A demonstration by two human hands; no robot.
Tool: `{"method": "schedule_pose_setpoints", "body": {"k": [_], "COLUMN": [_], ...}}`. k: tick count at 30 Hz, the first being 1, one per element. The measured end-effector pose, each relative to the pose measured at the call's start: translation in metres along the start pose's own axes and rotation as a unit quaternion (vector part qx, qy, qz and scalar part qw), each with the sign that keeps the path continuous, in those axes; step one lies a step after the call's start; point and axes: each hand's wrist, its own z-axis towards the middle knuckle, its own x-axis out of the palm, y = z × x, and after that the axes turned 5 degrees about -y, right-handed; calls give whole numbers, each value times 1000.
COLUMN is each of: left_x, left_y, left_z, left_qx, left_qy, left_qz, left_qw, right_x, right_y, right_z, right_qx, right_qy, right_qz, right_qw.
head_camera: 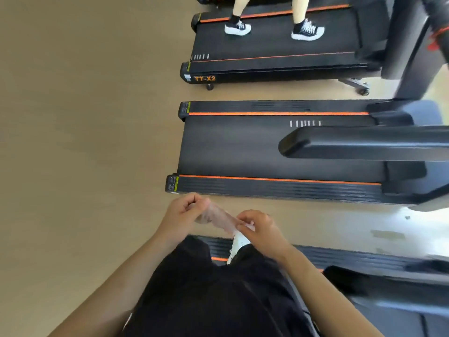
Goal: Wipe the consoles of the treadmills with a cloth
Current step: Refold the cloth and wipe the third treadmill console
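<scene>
Lying side by side on a tan floor [85, 117], black treadmills with orange trim fill the view, the middle treadmill [243, 147] with its handrail [364, 144] jutting over the belt. Beyond it, a second person in black-and-white sneakers [307, 30] stands on the far treadmill [267, 47]. On the near side of the middle treadmill, the left hand [181, 212] and right hand [261, 229] stretch a thin, translucent cloth [218, 216] between them, the fingers [193, 199] of each curled and pinching an end.
</scene>
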Motion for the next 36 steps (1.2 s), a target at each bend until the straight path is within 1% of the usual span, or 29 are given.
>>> {"method": "schedule_pose_setpoints", "body": {"k": [3,5,7,9,11,15,19,22,25,27,31,36], "left_x": [-6,-8,-5,-2,1,8,15,21,38,50,102,202], "left_y": [-19,-32,-48,-60,-69,-86,-111,-139,-175,-199,-249,-300], "left_z": [37,66,95,131,172,256,332,383,431,455,496,522], "left_qx": [-13,-44,-57,-74,-94,-105,-80,-28,36,77,158,279], "left_qy": [-14,-39,-50,-46,-30,-15,89,162,244,282,341,404], "left_qz": [-38,-76,-107,-121,-106,-25,50,106,173,199,241,266], "left_qw": [999,995,991,989,989,994,992,981,953,936,895,830], "right_x": [-18,-33,-46,-58,-71,-88,-105,-123,-147,-165,-203,-255], "right_y": [7,14,22,31,40,57,75,86,91,95,87,51], "right_z": [27,45,64,88,115,175,228,257,277,285,293,295], "right_qx": [19,41,71,96,118,170,233,256,281,291,301,299], "right_qy": [-21,-49,-86,-120,-162,-254,-314,-372,-431,-466,-547,-632], "right_qz": [6,24,60,108,153,195,242,227,217,223,261,284], "right_qw": [1000,998,992,982,968,932,888,863,830,805,736,656]}}
